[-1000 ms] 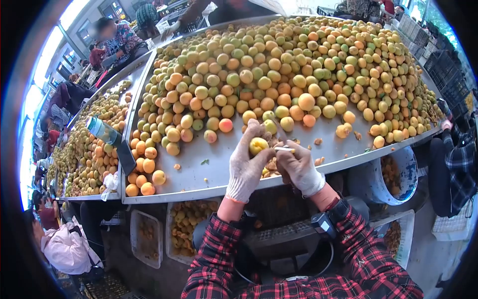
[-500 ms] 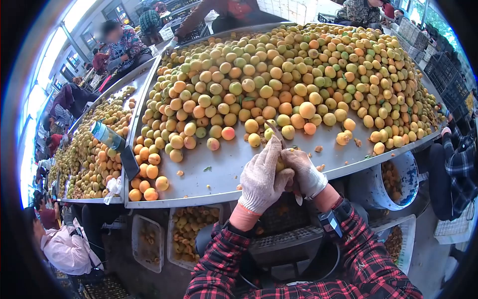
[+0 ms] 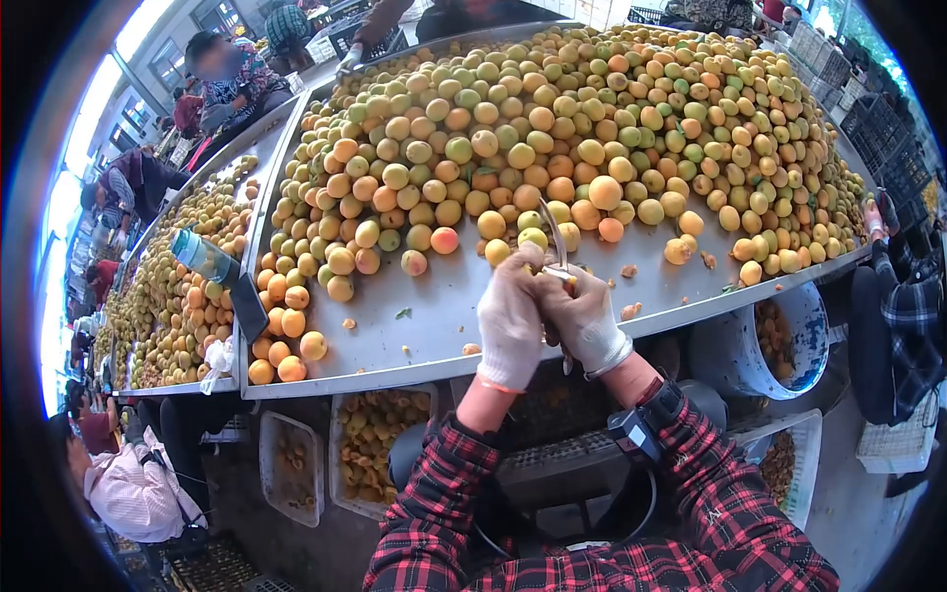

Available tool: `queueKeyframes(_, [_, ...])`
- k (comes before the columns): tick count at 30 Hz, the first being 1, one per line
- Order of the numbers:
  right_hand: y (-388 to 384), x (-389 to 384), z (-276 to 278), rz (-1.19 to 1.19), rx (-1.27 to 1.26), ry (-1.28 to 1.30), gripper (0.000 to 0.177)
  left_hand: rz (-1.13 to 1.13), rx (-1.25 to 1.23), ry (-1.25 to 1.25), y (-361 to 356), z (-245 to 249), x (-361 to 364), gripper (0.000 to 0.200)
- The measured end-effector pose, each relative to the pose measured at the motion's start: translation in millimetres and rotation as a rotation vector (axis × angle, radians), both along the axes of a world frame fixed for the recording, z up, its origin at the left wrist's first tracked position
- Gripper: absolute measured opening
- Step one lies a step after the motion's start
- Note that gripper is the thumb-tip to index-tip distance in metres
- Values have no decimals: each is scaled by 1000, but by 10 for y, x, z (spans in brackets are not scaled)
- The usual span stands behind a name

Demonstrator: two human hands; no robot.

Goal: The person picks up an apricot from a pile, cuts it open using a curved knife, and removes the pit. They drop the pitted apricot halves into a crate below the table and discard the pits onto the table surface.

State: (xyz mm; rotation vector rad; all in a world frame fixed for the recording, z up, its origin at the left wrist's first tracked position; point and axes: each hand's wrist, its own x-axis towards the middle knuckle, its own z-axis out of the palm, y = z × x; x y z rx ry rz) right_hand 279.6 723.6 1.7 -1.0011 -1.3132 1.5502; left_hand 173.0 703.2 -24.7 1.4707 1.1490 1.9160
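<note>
Knife point(image 3: 552, 237) now blade-up: thin, silvery

You have nothing legible in front of you. The clear plastic bottle with the pale blue label point(image 3: 202, 259), lying on the rim between the two steel tables, carries print that is too small and blurred to make out. The black device strapped at the wrist point(image 3: 631, 435) of your right hand point(image 3: 589, 322) shows a dark face on which no characters can be told. The white knit gloves on that hand and on your left hand point(image 3: 511, 318) bear no readable mark, and no sign or number can be read on the buildings behind.
</note>
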Motion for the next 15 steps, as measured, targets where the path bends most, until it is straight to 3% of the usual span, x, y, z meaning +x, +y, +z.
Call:
queueKeyframes(2, [-34,-18,37,-13,45,-22,25,-127,-291,-335,-82,97,-103,49])
queueKeyframes(3, [-8,83,50,137,-101,106,24,-187,-326,-477,-71,107,-164,52])
queueKeyframes(7, [65,227,134,215,-257,196,28,-383,-344,-872,-108,264,-197,55])
queueKeyframes(11, [89,326,217,201,-209,105,32,-360,-294,-848,-91,144,-293,55])
queueKeyframes(13, [125,357,229,203,-174,51,32,-549,-287,-810,-94,96,-438,65])
queueKeyframes(15, [127,352,264,200,-133,10,28,-455,-292,-747,-97,128,-396,61])
